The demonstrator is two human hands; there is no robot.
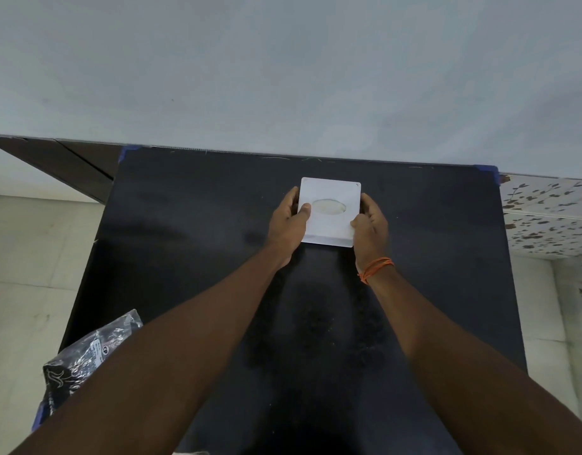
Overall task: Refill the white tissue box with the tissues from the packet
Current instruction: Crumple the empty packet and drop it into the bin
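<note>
Both hands, left hand (288,221) and right hand (370,223), clasped the white tissue box (329,211) at the table's (184,224) far middle; tissues seemingly inside (packet (86,353) near-left); closing or settling seemed next.

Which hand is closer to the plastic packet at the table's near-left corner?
Left. The left hand grips the white tissue box's left side, on the plastic packet's side; the right hand grips the box's right side, farther away.
</note>
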